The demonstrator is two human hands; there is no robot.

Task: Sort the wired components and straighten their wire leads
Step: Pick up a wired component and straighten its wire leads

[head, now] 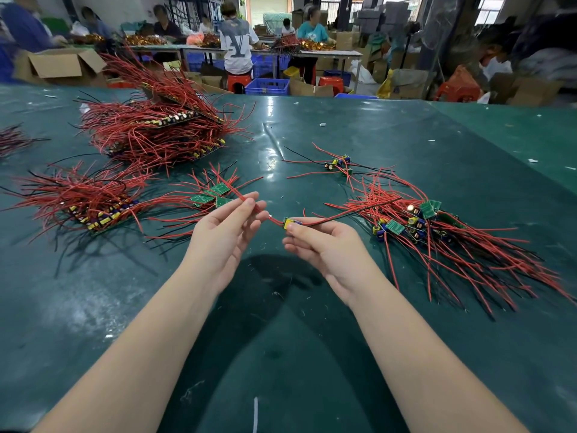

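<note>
My right hand [324,248] pinches a small circuit board [289,221] with red and black leads above the green table [281,307]. My left hand [229,226] pinches that board's red wire lead [274,219] between thumb and fingers, just left of the board. A long red and black lead pair [349,211] trails off to the right from the board. To the right lies a loose tangle of boards with red wires [437,232]. A few green boards [212,195] lie just beyond my left hand.
Stacked bundles of wired boards sit at the left [93,207] and far left [159,129]. A small group of components [338,164] lies mid-table. Beyond the table edge, people work at benches among cardboard boxes [62,65] and blue crates [268,85].
</note>
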